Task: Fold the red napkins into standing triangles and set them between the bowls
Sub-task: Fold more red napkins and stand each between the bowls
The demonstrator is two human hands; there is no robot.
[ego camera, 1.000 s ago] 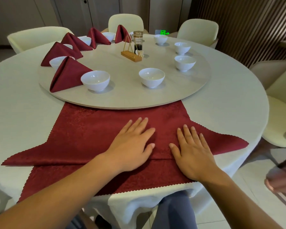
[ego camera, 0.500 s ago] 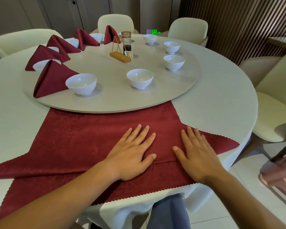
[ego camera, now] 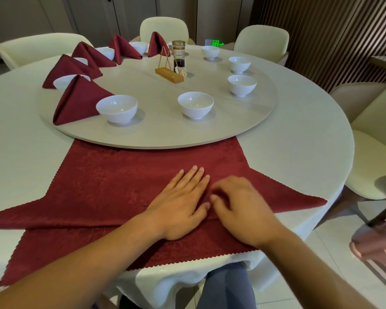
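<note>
A large red napkin (ego camera: 125,186) lies partly folded on the white table (ego camera: 299,134), one layer's long edge running left to right under my hands. My left hand (ego camera: 181,204) rests flat on its middle. Beside it, my blurred right hand (ego camera: 241,208) has its fingers curled into the cloth next to my left thumb. Several folded red napkins stand between white bowls at the left of the turntable (ego camera: 165,139); the nearest folded napkin (ego camera: 80,101) is left of a bowl (ego camera: 117,108). More bowls (ego camera: 195,104) (ego camera: 242,84) sit at the right with bare gaps.
A gold card stand (ego camera: 168,73) and a glass jar (ego camera: 178,56) occupy the turntable's centre. Cream chairs (ego camera: 370,166) ring the table. A pinkish chair back (ego camera: 379,241) is at my lower right. The napkin's front edge hangs just over the table rim.
My right hand slid left toward my left hand and its fingers went from flat to curled. The left hand stayed flat on the napkin. The view swung slightly.
</note>
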